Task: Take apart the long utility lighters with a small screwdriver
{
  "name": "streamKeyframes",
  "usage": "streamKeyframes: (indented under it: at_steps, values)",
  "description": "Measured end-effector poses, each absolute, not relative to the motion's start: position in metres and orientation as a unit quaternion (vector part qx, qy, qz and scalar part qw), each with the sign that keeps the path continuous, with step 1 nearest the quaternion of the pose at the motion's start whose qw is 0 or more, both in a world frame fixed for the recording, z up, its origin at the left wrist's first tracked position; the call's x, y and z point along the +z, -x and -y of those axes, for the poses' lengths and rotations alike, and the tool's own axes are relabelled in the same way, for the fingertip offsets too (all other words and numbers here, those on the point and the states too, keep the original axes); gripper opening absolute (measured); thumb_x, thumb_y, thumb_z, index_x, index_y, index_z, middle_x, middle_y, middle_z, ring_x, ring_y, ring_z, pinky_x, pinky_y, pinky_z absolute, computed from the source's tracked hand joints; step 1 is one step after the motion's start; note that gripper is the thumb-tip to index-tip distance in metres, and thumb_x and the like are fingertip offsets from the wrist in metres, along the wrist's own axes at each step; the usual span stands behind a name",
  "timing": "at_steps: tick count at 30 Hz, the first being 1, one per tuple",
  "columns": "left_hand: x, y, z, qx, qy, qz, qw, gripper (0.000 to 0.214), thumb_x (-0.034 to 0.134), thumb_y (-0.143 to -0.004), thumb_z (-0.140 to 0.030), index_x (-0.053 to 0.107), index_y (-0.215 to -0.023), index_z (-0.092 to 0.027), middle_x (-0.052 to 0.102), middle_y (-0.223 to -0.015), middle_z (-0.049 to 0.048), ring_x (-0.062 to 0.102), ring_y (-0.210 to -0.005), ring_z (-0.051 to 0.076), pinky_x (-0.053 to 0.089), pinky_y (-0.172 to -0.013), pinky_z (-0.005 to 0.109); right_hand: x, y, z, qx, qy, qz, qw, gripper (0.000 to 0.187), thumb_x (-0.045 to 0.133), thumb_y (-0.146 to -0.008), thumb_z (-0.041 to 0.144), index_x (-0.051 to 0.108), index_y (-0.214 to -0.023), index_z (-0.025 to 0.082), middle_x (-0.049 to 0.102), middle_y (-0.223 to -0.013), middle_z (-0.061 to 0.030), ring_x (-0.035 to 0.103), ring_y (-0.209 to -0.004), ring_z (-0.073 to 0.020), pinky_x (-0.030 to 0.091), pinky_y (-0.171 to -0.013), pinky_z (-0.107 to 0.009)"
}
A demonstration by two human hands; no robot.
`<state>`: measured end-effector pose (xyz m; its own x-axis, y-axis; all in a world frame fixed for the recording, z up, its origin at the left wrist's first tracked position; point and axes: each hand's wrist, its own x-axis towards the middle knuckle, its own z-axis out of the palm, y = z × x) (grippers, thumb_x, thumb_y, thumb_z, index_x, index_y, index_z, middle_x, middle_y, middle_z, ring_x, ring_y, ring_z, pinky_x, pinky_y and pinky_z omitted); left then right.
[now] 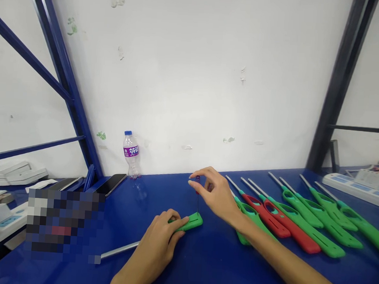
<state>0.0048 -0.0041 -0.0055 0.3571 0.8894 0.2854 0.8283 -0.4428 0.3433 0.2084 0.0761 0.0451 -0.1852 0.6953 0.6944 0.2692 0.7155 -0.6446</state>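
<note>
My left hand [156, 243] is closed around a green long-necked lighter [194, 221] lying on the blue table. Its metal tube [118, 250] sticks out to the left from under my hand, and my palm hides its middle. Above the lighter's handle end, my right hand [212, 191] pinches a small screwdriver [197, 188] with a dark reddish handle. The thin shaft points straight down, its tip at the green handle near the end. Several green lighters [319, 235] and two red lighters [268, 219] lie side by side to the right, partly behind my right forearm.
An upright plastic bottle [131, 155] with a purple label stands by the white wall. A phone [111, 184] lies near the blue rack post [67, 81] at left. White power strips [361, 188] sit at the far right and left. A blurred patch covers part of the left side.
</note>
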Motion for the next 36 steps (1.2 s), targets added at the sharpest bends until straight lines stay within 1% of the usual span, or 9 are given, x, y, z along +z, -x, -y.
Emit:
streamKeyframes:
  at_steps: [3, 7, 13, 17, 20, 26, 29, 32, 36]
  values:
    - [-0.0054, -0.0052, 0.0036, 0.217, -0.822, -0.523, 0.069, 0.043, 0.049, -0.104, -0.020, 0.059, -0.141, -0.039, 0.062, -0.121, 0.0021, 0.058, -0.105, 0.022, 0.047, -0.096, 0.041, 0.0416, -0.2080, -0.0733, 0.098, 0.320, 0.777, 0.533, 0.018, 0.062, -0.099, 0.029, 0.071, -0.114, 0.029, 0.073, -0.106, 0.0002, 0.052, -0.055, -0.0099, 0.045, -0.064, -0.029]
    - [-0.0043, -0.0053, 0.0038, 0.218, -0.820, -0.525, 0.072, 0.042, 0.049, -0.104, -0.020, 0.060, -0.140, -0.037, 0.062, -0.121, 0.0028, 0.058, -0.105, 0.022, 0.048, -0.095, 0.040, 0.0391, -0.2086, -0.0736, 0.057, 0.332, 0.792, 0.509, 0.024, 0.055, -0.102, 0.026, 0.066, -0.123, 0.027, 0.075, -0.108, -0.0006, 0.057, -0.057, -0.0113, 0.046, -0.068, -0.030]
    - [-0.0058, -0.0049, 0.0031, 0.219, -0.822, -0.522, 0.068, 0.042, 0.049, -0.104, -0.020, 0.059, -0.141, -0.037, 0.062, -0.121, 0.0027, 0.058, -0.104, 0.022, 0.048, -0.096, 0.041, 0.0392, -0.2077, -0.0718, 0.008, 0.339, 0.782, 0.523, 0.015, 0.063, -0.098, 0.032, 0.068, -0.111, 0.026, 0.076, -0.093, 0.0013, 0.056, -0.052, -0.0109, 0.046, -0.065, -0.029]
    - [-0.0082, -0.0043, 0.0024, 0.223, -0.821, -0.521, 0.067, 0.042, 0.049, -0.104, -0.021, 0.058, -0.142, -0.037, 0.062, -0.121, 0.0020, 0.058, -0.105, 0.022, 0.048, -0.095, 0.041, 0.0372, -0.2064, -0.0709, -0.034, 0.326, 0.763, 0.557, 0.009, 0.065, -0.098, 0.031, 0.070, -0.102, 0.025, 0.071, -0.107, -0.0030, 0.061, -0.061, -0.0106, 0.047, -0.064, -0.026]
    - [-0.0083, -0.0042, 0.0024, 0.222, -0.819, -0.524, 0.065, 0.041, 0.050, -0.104, -0.021, 0.059, -0.141, -0.036, 0.062, -0.121, 0.0024, 0.058, -0.105, 0.022, 0.048, -0.096, 0.041, 0.0372, -0.2067, -0.0713, -0.031, 0.326, 0.766, 0.554, 0.010, 0.061, -0.099, 0.026, 0.071, -0.104, 0.025, 0.069, -0.113, -0.0038, 0.060, -0.060, -0.0099, 0.049, -0.064, -0.026]
    - [-0.0062, -0.0055, 0.0019, 0.218, -0.823, -0.521, 0.062, 0.041, 0.048, -0.104, -0.021, 0.059, -0.141, -0.035, 0.063, -0.121, 0.0036, 0.058, -0.104, 0.022, 0.049, -0.095, 0.040, 0.0386, -0.2076, -0.0704, -0.009, 0.319, 0.784, 0.533, 0.027, 0.054, -0.100, 0.019, 0.065, -0.124, 0.026, 0.072, -0.119, -0.0043, 0.061, -0.059, -0.0111, 0.053, -0.069, -0.029]
    - [-0.0057, -0.0059, 0.0023, 0.220, -0.823, -0.521, 0.057, 0.042, 0.049, -0.103, -0.020, 0.060, -0.141, -0.035, 0.063, -0.121, 0.0034, 0.059, -0.104, 0.022, 0.049, -0.095, 0.040, 0.0385, -0.2074, -0.0704, -0.004, 0.324, 0.785, 0.528, 0.030, 0.054, -0.099, 0.018, 0.064, -0.125, 0.026, 0.071, -0.121, -0.0035, 0.059, -0.057, -0.0103, 0.052, -0.068, -0.029]
    - [-0.0050, -0.0058, 0.0032, 0.221, -0.823, -0.520, 0.052, 0.042, 0.050, -0.103, -0.020, 0.060, -0.140, -0.035, 0.063, -0.120, 0.0034, 0.059, -0.103, 0.021, 0.050, -0.095, 0.040, 0.0388, -0.2075, -0.0709, 0.001, 0.322, 0.790, 0.522, 0.033, 0.055, -0.097, 0.015, 0.063, -0.126, 0.027, 0.071, -0.123, -0.0018, 0.060, -0.058, -0.0099, 0.052, -0.072, -0.029]
    - [-0.0038, -0.0058, 0.0039, 0.219, -0.822, -0.522, 0.058, 0.041, 0.049, -0.104, -0.020, 0.060, -0.141, -0.035, 0.063, -0.121, 0.0039, 0.059, -0.103, 0.022, 0.049, -0.095, 0.040, 0.0398, -0.2081, -0.0708, 0.011, 0.325, 0.791, 0.518, 0.033, 0.056, -0.096, 0.016, 0.063, -0.126, 0.026, 0.072, -0.119, -0.0020, 0.060, -0.059, -0.0111, 0.051, -0.072, -0.030]
